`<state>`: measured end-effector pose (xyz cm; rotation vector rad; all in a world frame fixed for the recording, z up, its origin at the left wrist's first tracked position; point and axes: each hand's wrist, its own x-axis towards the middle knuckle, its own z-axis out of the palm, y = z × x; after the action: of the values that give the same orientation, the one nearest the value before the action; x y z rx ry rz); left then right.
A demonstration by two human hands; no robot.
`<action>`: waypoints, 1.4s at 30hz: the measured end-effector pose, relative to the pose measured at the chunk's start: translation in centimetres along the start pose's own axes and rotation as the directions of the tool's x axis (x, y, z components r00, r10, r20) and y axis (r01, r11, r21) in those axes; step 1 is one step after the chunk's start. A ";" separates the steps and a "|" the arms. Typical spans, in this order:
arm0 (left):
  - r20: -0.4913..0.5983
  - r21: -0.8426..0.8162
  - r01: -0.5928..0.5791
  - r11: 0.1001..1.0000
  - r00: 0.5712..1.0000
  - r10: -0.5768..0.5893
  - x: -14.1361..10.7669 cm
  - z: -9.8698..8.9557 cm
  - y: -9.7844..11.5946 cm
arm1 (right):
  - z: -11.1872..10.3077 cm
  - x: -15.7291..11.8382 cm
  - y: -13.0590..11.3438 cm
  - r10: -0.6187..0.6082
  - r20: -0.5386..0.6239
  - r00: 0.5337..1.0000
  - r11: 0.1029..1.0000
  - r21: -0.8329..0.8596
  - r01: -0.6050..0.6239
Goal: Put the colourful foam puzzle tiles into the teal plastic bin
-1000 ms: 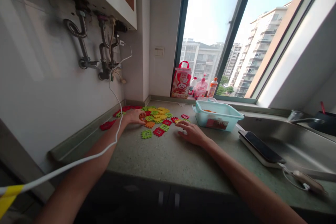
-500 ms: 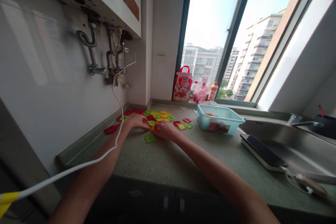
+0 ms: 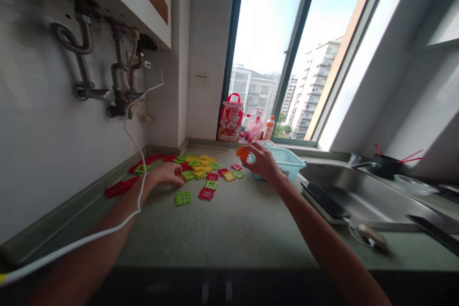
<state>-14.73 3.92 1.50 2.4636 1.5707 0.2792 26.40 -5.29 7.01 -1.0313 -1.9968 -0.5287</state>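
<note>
My right hand [image 3: 264,162] is raised in front of the light-blue plastic tub [image 3: 296,163], pinching an orange notched building tile [image 3: 243,153]. My left hand [image 3: 168,173] rests low over the counter at the left of the pile, its fingers curled on another orange tile [image 3: 180,179], mostly hidden by them. Beside it lies a heap of yellow tiles [image 3: 201,169], with green and red ones mixed in. A single green tile [image 3: 183,198] lies nearer the front. A red, green and red row [image 3: 211,185] stands to the right of it.
A white cable [image 3: 139,203] hangs across my left forearm. Right of the tub are a steel sink [image 3: 344,186] and a black phone [image 3: 325,199] on its edge. A red-and-white bag [image 3: 230,120] and several bottles stand on the windowsill. Pipes hang at the left wall.
My right hand has lifted off the tiles and moved right to the tub with an orange tile. My left hand stays by the pile. The view has shifted to the right.
</note>
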 end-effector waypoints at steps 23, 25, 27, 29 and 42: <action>-0.100 0.011 -0.066 0.998 0.993 0.067 0.0 0.0 0.5 | -1.8 -4.9 3.9 0.041 -0.173 0.984 0.978 -0.195 -0.075; -0.127 0.003 -0.047 0.999 0.991 0.047 -0.2 0.1 0.6 | -1.1 -4.8 2.6 0.022 -0.143 0.990 0.982 -0.182 -0.048; -0.173 -0.007 -0.059 0.998 0.983 0.057 -0.2 0.3 0.5 | -0.4 -4.8 1.5 0.012 -0.129 0.992 0.986 -0.163 -0.033; -0.232 -0.010 -0.089 0.996 0.969 0.084 -0.1 0.7 0.2 | 0.2 -4.8 0.6 -0.004 -0.114 0.993 0.991 -0.130 -0.011; -0.570 -0.038 -0.170 0.985 0.813 0.119 -0.3 0.5 0.5 | 2.9 -5.4 -2.2 -0.099 0.064 0.993 0.991 0.096 0.092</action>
<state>-14.29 3.44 1.14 2.5699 1.5039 1.1795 25.11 -7.20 0.92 -0.9119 -2.1192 -0.4520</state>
